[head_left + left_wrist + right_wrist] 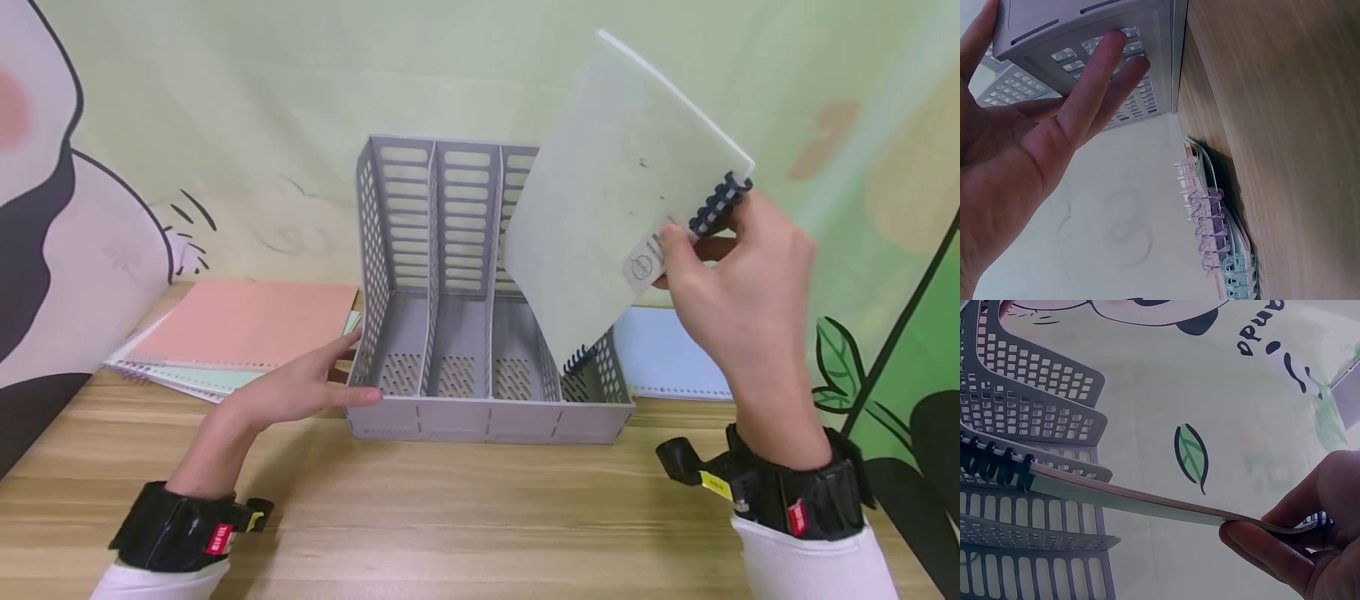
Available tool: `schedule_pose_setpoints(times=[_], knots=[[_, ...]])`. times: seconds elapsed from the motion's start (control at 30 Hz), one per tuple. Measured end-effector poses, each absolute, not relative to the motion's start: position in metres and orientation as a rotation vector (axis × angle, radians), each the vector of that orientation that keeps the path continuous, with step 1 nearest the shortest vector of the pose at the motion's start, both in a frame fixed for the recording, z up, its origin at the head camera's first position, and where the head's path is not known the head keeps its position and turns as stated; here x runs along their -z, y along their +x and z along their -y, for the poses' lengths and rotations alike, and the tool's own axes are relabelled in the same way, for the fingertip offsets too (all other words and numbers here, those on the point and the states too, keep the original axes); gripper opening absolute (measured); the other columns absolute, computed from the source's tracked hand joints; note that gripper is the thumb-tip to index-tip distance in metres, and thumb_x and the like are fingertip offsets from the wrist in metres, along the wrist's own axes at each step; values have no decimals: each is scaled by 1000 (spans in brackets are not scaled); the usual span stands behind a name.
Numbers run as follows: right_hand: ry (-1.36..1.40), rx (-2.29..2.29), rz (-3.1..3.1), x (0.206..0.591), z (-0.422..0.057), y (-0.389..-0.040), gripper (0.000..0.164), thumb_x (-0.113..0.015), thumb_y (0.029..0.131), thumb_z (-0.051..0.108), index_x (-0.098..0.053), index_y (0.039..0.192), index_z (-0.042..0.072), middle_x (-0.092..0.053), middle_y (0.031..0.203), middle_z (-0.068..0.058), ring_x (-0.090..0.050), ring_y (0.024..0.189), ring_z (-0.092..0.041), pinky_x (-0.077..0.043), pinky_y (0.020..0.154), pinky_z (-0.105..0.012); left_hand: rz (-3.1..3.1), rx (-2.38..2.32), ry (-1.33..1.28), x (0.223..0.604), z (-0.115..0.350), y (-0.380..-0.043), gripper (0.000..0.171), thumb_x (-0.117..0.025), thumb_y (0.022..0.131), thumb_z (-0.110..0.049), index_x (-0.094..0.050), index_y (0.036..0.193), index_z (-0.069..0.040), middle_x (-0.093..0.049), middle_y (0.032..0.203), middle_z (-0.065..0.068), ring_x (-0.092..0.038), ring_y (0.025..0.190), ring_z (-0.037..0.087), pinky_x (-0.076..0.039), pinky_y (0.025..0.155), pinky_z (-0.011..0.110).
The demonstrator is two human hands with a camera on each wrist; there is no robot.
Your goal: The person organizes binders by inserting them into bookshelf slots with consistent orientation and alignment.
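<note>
A grey plastic file organizer (457,421) with upright dividers stands on the table. My right hand (750,283) pinches a ring-bound notebook (600,183) by its dark-ringed edge. The notebook has a pale translucent cover and hangs tilted, its lower corner at the rightmost compartment; the head view does not tell whether it touches the bottom. My left hand (300,383) rests against the organizer's left side, thumb at its front rim. In the left wrist view the fingers (1094,84) of that hand lie nearly straight along the perforated wall.
Left of the organizer lies a stack of ring-bound notebooks, a salmon one (247,321) on top and a mint one beneath. A blue notebook (675,350) lies to the right. Behind the wooden table (465,517) hangs a printed cloth (262,83).
</note>
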State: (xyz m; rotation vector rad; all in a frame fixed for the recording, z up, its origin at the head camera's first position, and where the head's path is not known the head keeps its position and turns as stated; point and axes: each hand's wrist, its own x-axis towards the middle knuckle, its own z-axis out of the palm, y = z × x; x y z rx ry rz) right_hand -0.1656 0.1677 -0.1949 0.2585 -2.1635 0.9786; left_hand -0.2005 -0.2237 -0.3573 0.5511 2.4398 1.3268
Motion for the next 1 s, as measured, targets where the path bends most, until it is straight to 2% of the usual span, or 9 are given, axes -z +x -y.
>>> schedule_pose_setpoints(times=[0.2, 0.47, 0.77, 1.0], knots=[[237, -963, 2209, 194, -166, -171, 23, -64, 90, 10, -68, 113, 8, -69, 91, -2, -61, 55, 8, -49, 51, -18, -2444, -1322, 549, 358, 224, -202, 101, -74, 89, -34, -5, 158, -7, -33, 147, 23, -36, 134, 38, -45, 95, 37], [267, -944, 2243, 192, -165, -175, 31, -58, 91, 9, -64, 122, 9, -69, 95, -3, -58, 56, 12, -49, 51, -18, -2431, -1335, 525, 358, 224, -202, 102, -74, 89, -34, -5, 158, -8, -31, 148, 24, -37, 134, 39, -46, 93, 37], [240, -962, 2283, 188, -161, -179, 27, -57, 92, 11, -63, 119, 10, -66, 92, -3, -60, 54, 8, -49, 49, -20, -2411, -1351, 506, 356, 224, -200, 102, -75, 89, -32, -4, 158, -8, -28, 149, 23, -43, 129, 41, -48, 89, 35], [293, -949, 2294, 189, -156, -190, 39, -57, 92, 8, -60, 130, 14, -67, 97, -2, -59, 54, 8, -49, 48, -22, -2366, -1390, 503, 355, 223, -200, 102, -75, 88, -29, -4, 159, -9, -27, 149, 24, -45, 127, 43, -50, 86, 35]])
